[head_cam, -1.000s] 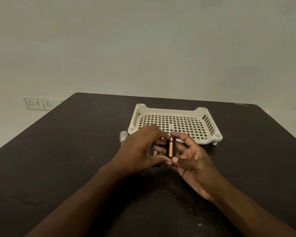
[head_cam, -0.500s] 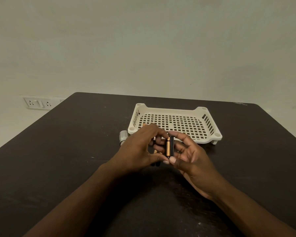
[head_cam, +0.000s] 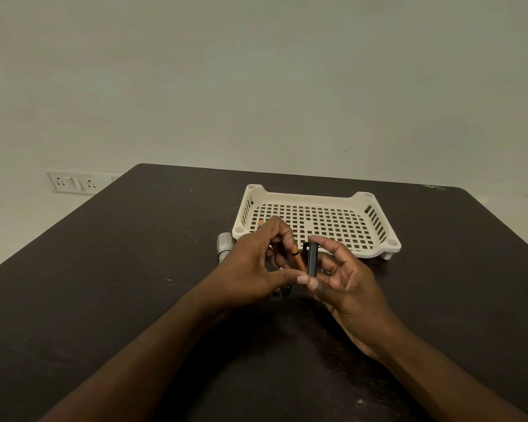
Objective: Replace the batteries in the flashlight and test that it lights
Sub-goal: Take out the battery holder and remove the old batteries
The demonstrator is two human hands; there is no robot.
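A white tray (head_cam: pixel 317 220) sits just behind your hands, a silver flashlight part (head_cam: pixel 224 245) beside its left corner. Your left hand (head_cam: pixel 250 263) pinches a copper battery (head_cam: pixel 298 259); your right hand (head_cam: pixel 345 278) grips a black holder (head_cam: pixel 312 259) in front of the tray.

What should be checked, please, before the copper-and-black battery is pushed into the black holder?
1. Right hand grips the black rectangular battery holder between fingertip and thumb: ok.
2. Left hand pinches the copper-and-black cylindrical battery: ok.
3. Battery seated in the holder: not ok; it leans beside it.
4. Polarity matches the holder's markings: cannot tell.
5. Silver metal flashlight part within reach on the dark table, left of the cream perforated plastic tray: ok.
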